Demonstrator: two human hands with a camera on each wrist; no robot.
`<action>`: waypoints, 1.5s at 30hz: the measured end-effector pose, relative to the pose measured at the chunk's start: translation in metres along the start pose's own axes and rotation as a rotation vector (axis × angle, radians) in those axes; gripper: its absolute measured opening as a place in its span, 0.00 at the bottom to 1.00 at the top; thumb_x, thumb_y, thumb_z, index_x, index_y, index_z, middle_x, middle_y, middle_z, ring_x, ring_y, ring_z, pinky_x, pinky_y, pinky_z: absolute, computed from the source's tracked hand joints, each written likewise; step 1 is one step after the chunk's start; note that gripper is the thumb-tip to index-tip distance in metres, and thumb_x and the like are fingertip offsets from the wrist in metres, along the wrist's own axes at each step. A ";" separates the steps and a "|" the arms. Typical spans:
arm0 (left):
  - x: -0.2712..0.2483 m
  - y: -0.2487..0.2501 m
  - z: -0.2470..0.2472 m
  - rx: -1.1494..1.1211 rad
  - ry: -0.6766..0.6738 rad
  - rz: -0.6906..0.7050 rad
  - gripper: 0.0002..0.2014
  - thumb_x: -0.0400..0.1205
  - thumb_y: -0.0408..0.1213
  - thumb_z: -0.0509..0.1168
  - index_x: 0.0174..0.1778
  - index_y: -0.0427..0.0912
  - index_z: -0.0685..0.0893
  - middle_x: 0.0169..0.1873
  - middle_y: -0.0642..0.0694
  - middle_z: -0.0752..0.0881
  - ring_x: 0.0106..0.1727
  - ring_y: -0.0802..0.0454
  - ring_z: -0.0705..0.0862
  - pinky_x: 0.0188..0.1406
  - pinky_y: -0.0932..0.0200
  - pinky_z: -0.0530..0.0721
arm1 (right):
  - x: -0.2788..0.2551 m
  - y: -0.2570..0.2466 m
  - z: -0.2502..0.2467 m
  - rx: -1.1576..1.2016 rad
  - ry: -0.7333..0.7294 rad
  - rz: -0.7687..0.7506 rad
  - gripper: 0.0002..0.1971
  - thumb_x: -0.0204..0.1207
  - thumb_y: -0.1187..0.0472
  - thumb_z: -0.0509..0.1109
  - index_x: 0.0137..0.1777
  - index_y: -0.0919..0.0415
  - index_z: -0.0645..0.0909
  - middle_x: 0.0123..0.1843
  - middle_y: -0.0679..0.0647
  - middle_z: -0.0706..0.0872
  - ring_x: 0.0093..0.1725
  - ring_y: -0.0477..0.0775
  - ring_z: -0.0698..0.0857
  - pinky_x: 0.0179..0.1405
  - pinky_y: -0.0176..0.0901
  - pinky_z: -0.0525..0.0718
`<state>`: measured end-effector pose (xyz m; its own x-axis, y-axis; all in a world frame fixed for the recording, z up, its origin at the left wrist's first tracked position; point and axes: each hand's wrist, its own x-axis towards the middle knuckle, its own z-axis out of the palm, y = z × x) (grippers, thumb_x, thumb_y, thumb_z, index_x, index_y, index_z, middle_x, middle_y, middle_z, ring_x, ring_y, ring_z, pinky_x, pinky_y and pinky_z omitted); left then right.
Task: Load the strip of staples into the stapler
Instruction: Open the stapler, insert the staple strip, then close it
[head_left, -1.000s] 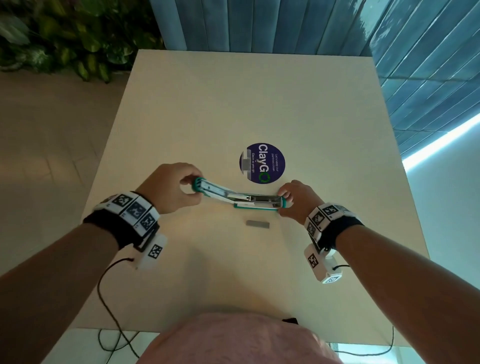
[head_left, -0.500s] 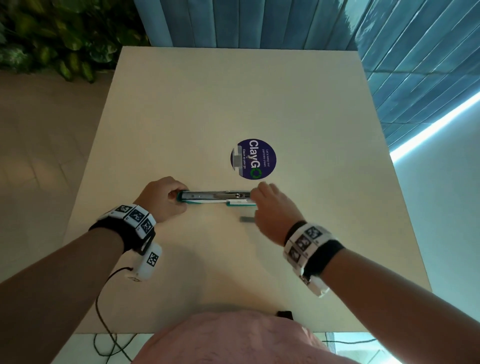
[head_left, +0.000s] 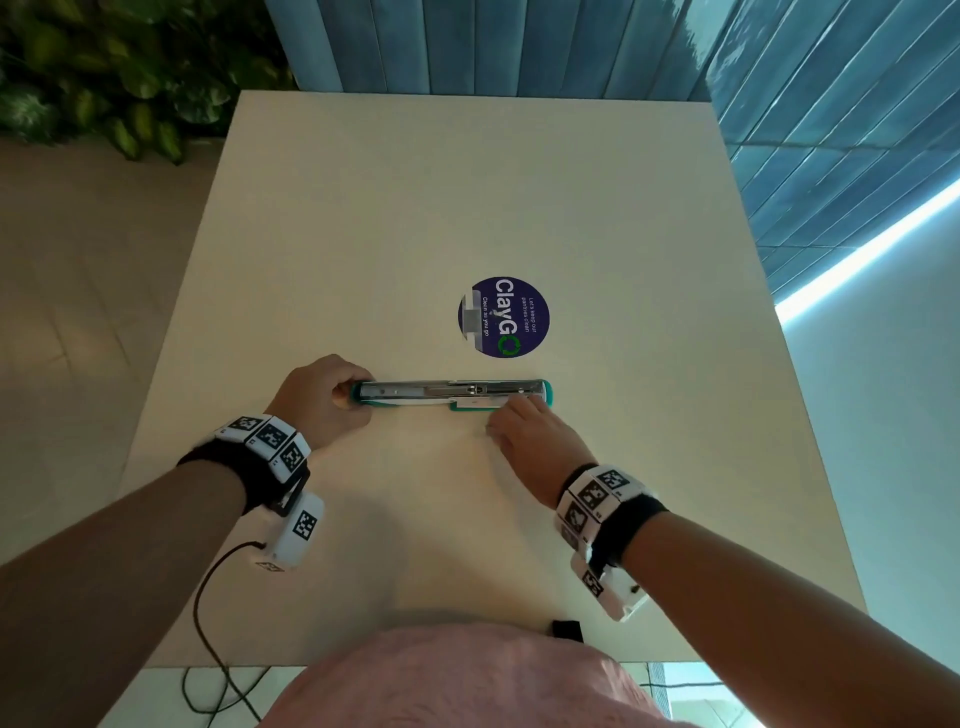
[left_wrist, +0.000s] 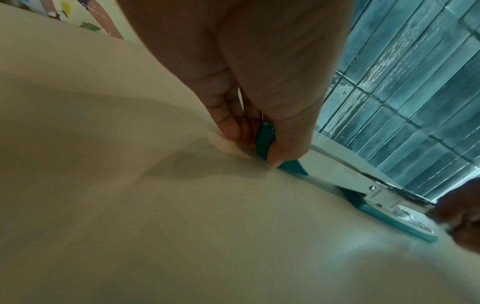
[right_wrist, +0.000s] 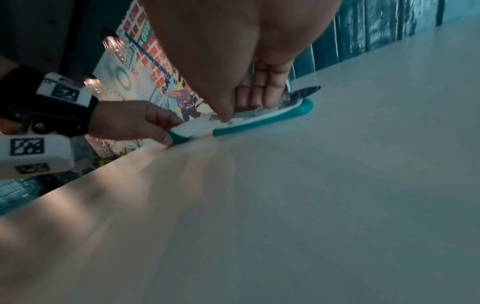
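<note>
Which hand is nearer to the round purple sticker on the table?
Right. The right hand is at the stapler's end just below the sticker; the left hand grips the other end, further to the left.

The stapler (head_left: 452, 396) lies on the table (head_left: 623, 218) between the left hand (head_left: 322, 400) and right hand (head_left: 535, 447), before the sticker (head_left: 504, 317).

Left hand (head_left: 322, 400) curled, thumb and fingers pinching stapler (head_left: 452, 393) end. Right hand (head_left: 535, 441) palm down, fingers extended onto stapler.
</note>
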<state>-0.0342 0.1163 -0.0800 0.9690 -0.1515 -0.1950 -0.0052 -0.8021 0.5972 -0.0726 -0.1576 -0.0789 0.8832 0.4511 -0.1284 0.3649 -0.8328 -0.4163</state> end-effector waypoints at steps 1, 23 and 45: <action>0.000 0.000 0.000 -0.001 0.002 0.006 0.16 0.66 0.30 0.75 0.49 0.44 0.87 0.43 0.42 0.87 0.44 0.43 0.84 0.49 0.48 0.83 | 0.004 0.003 -0.006 0.003 0.035 -0.015 0.03 0.77 0.66 0.65 0.49 0.65 0.79 0.48 0.63 0.83 0.48 0.66 0.80 0.49 0.58 0.84; 0.003 -0.003 0.000 -0.025 -0.016 -0.003 0.16 0.65 0.30 0.74 0.46 0.52 0.85 0.43 0.46 0.86 0.44 0.48 0.84 0.49 0.54 0.82 | 0.032 0.024 -0.052 -0.071 -0.164 -0.009 0.12 0.83 0.62 0.55 0.59 0.62 0.79 0.55 0.60 0.81 0.57 0.59 0.75 0.57 0.48 0.75; 0.001 0.002 -0.013 -0.079 0.020 0.051 0.18 0.66 0.29 0.75 0.47 0.54 0.85 0.43 0.50 0.87 0.46 0.55 0.84 0.49 0.76 0.80 | 0.013 0.050 -0.025 0.176 -0.028 0.221 0.18 0.73 0.59 0.71 0.62 0.58 0.76 0.58 0.57 0.79 0.59 0.56 0.76 0.59 0.46 0.77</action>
<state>-0.0303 0.1220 -0.0688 0.9728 -0.1787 -0.1475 -0.0360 -0.7456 0.6655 -0.0359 -0.2017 -0.0789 0.9261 0.2754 -0.2578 0.1050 -0.8446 -0.5249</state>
